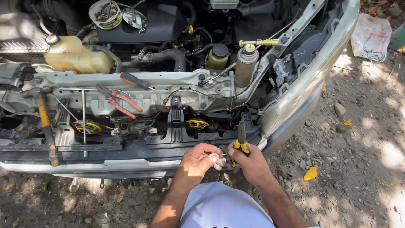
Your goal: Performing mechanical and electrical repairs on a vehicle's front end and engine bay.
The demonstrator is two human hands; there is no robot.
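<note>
Hammer: a hammer with a yellow-wrapped handle lies across the stripped front of the car, far left, head up on the metal crossmember.
Coolant tank: a yellowish coolant tank with a red-and-white cap sits behind the crossmember, upper left.
Red pliers: red-handled pliers rest on the crossmember, a screwdriver with an orange and black handle just above them.
Tin: a round tin of small metal parts stands on the engine cover at top.
Left hand: the left hand is curled, thumb and fingertips pinching a small pale piece, too small to tell more, just in front of the black bumper support.
Right hand: the right hand is closed around the yellow-and-black grips of pliers, nose pointing up; its knuckles touch the left hand's fingertips.
Piece: it lies between both hands, just below-left of the pliers' grips.
Ground: dirt ground with stones and dry leaves, right.
</note>
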